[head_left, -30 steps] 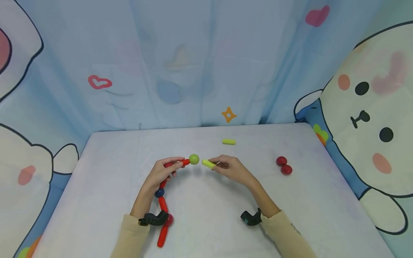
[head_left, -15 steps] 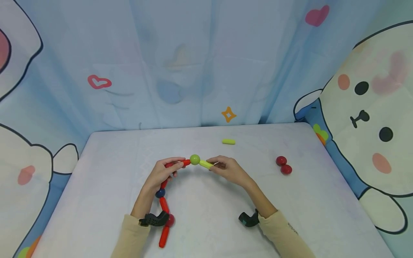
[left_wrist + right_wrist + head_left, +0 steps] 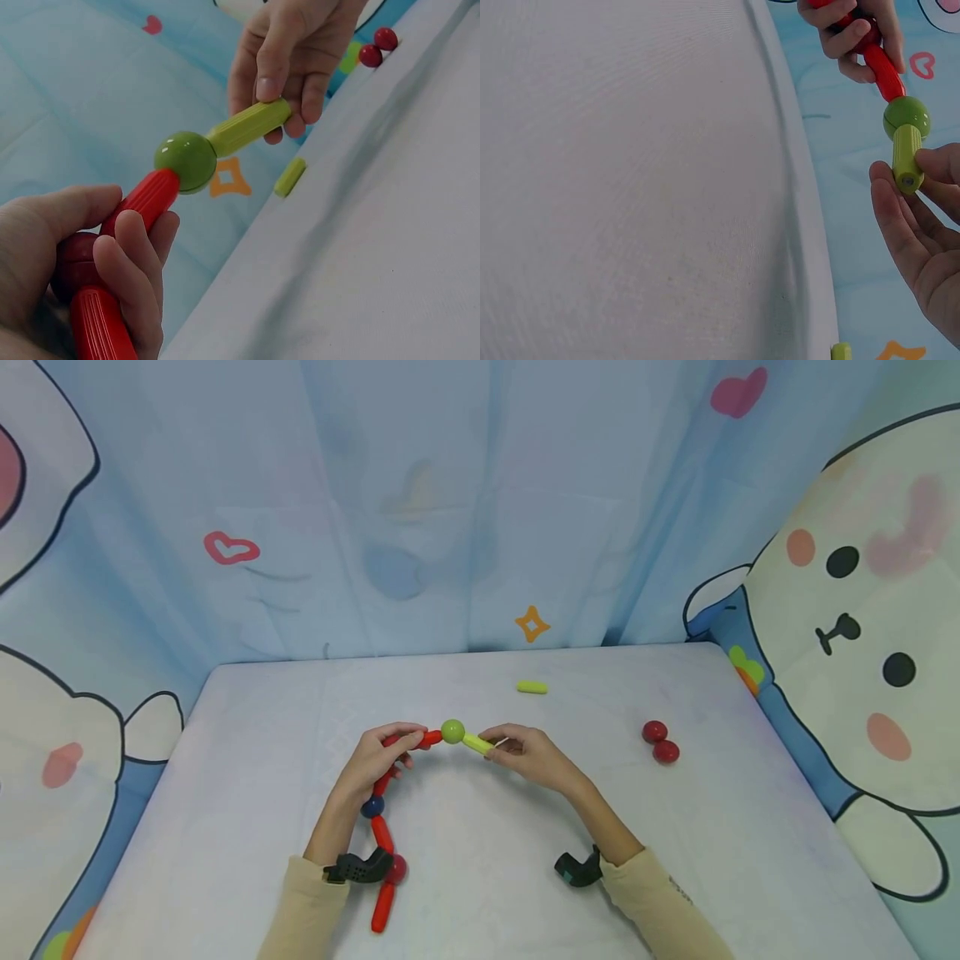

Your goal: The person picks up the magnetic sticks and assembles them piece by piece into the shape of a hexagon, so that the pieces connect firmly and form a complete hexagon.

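My left hand [image 3: 378, 762] grips a chain of ridged rods and balls by a red rod [image 3: 150, 199] and the dark red ball [image 3: 75, 266] beside it. A green ball [image 3: 452, 731] sits at the end of that red rod. Between thumb and fingers, my right hand [image 3: 528, 756] pinches a yellow-green rod [image 3: 247, 129], whose far end touches the green ball. Its free end face shows in the right wrist view. The chain runs down past a blue ball [image 3: 372, 807], a red rod [image 3: 382, 833] and a red ball [image 3: 397, 868] to a last red rod [image 3: 382, 907].
A second yellow-green rod [image 3: 532, 687] lies near the back edge of the white table [image 3: 300, 693]. Two dark red balls [image 3: 655, 732] lie together at the right. Behind the table hangs a blue printed curtain [image 3: 450, 527].
The right hand has moved slightly left, and its yellow-green rod, apart from the green ball a second ago, now meets it. The left hand has stayed almost still.
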A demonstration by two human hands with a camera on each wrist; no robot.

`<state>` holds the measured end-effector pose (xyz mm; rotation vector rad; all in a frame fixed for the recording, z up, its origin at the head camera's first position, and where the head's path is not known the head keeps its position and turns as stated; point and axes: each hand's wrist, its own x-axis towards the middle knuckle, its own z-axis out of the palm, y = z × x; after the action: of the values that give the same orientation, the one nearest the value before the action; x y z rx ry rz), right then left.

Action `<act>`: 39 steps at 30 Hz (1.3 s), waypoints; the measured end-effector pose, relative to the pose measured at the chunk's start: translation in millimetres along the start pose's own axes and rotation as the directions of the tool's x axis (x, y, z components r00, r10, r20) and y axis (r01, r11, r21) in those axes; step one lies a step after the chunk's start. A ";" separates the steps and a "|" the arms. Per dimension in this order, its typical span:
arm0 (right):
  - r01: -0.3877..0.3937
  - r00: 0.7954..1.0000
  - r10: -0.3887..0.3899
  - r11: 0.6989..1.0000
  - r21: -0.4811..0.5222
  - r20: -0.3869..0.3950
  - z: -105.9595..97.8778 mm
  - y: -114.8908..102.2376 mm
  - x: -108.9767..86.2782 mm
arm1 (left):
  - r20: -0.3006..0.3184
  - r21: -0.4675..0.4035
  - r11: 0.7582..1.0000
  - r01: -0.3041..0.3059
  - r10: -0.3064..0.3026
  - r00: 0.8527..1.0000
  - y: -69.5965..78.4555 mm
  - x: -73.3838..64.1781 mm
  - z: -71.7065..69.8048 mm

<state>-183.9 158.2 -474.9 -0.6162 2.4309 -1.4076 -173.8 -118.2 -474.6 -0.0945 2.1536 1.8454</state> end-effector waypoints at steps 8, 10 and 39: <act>-0.026 1.000 0.026 1.000 0.001 0.012 1.9 1.1 0.4 | 0.001 0.005 1.000 0.004 -0.004 1.000 1.8 -0.8 0.4; -0.026 1.000 0.026 1.000 -0.002 0.016 2.3 1.8 0.8 | 0.009 0.018 1.000 0.002 -0.002 1.000 2.2 -1.6 0.0; 0.025 0.984 -0.040 0.996 0.085 0.174 9.8 6.2 1.1 | 0.108 0.408 0.909 -0.091 0.050 0.993 1.8 -4.4 -1.2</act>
<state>-182.1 153.0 -485.1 -0.7305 2.2250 -1.3946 -170.3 -119.7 -471.6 0.1638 2.4512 1.3548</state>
